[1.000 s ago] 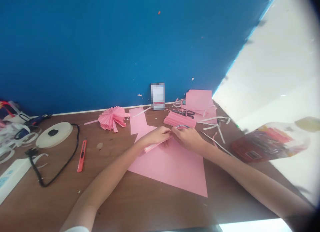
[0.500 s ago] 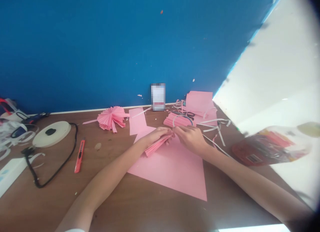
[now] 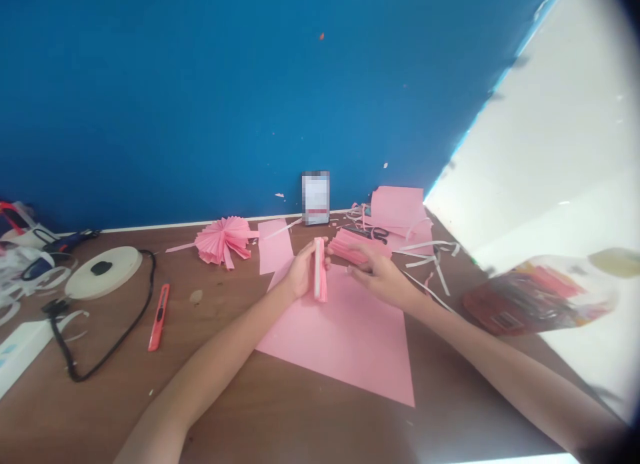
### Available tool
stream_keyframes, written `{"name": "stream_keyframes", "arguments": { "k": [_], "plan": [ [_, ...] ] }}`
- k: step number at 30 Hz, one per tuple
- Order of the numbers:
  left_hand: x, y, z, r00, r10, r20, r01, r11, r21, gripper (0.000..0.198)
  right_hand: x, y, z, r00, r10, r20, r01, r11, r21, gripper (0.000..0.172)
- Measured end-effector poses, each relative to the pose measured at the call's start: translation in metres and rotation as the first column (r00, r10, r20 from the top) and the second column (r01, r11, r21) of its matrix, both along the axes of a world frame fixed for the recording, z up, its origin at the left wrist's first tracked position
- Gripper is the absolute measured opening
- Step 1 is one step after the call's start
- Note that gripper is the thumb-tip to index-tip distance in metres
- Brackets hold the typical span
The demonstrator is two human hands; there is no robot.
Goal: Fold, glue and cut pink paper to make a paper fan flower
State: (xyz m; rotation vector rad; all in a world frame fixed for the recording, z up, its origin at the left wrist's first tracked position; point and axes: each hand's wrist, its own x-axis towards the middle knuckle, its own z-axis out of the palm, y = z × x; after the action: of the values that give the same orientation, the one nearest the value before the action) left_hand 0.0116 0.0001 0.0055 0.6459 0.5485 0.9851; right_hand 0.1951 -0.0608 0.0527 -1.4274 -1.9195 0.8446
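Note:
My left hand [image 3: 301, 272] is closed around a pleated pink paper [image 3: 324, 277], held upright on its narrow edge. A white strip [image 3: 317, 267] runs down the side of the pleats facing me. To the right, my right hand [image 3: 376, 272] hovers with fingers apart and bent, apart from the held paper; nothing shows in it. Beneath both hands lies a large flat pink sheet [image 3: 340, 344]. Just behind the right hand is another pleated pink paper [image 3: 357, 245], with dark-handled scissors [image 3: 377, 234] beside it.
A pink paper fan rosette [image 3: 225, 241] lies left of a small pink sheet [image 3: 275, 246]. Further left are a red box cutter [image 3: 159, 317], a black cable [image 3: 150, 297] and a round white disc [image 3: 105, 272]. White strips [image 3: 440, 271] and a plastic-wrapped packet [image 3: 535, 294] lie right.
The pleated paper has turned from slanted to upright, showing its white strip. My right hand has come away from it with fingers spread; the pale loop near that hand is out of sight.

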Motion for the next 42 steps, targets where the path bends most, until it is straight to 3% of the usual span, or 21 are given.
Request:
{"name": "stream_keyframes", "arguments": {
  "k": [5,11,16,20,25,29,36,42],
  "plan": [
    [-0.002,0.0,0.003,1.0,0.01,-0.001,-0.01,1.0,-0.012,0.04,-0.004,-0.003,-0.001,0.996,0.086,0.018,-0.084,0.992,-0.09,0.032],
    [-0.002,0.0,0.003,0.998,-0.01,0.057,0.009,1.0,0.004,0.043,-0.004,-0.005,0.0,0.992,0.12,0.025,-0.118,0.991,-0.059,0.033],
    [-0.002,-0.002,0.003,1.0,0.013,-0.014,-0.012,0.999,0.049,0.05,-0.006,-0.006,-0.005,0.983,-0.017,0.181,0.021,1.0,-0.016,0.036],
    [-0.001,-0.003,0.004,0.999,0.038,-0.035,-0.036,0.997,0.072,0.056,-0.013,-0.011,-0.013,0.904,-0.178,0.389,0.158,0.984,0.084,0.03],
    [-0.001,-0.003,0.007,0.999,0.035,-0.027,-0.032,0.994,0.103,0.064,-0.019,-0.017,-0.032,0.812,-0.183,0.554,0.044,0.966,0.255,0.02],
    [-0.001,-0.004,0.006,0.999,0.03,-0.019,-0.027,0.992,0.121,0.067,-0.017,-0.016,-0.045,0.788,-0.123,0.604,-0.055,0.962,0.267,0.023],
    [-0.001,-0.004,0.003,0.998,0.062,-0.029,-0.057,0.988,0.142,0.065,-0.014,-0.014,-0.048,0.866,-0.131,0.482,-0.023,0.953,0.301,0.021],
    [-0.002,-0.001,-0.002,0.998,0.047,-0.044,-0.04,0.989,0.14,0.056,-0.009,-0.012,-0.042,0.981,-0.113,0.158,0.061,0.951,0.303,0.034]
  ]
}}
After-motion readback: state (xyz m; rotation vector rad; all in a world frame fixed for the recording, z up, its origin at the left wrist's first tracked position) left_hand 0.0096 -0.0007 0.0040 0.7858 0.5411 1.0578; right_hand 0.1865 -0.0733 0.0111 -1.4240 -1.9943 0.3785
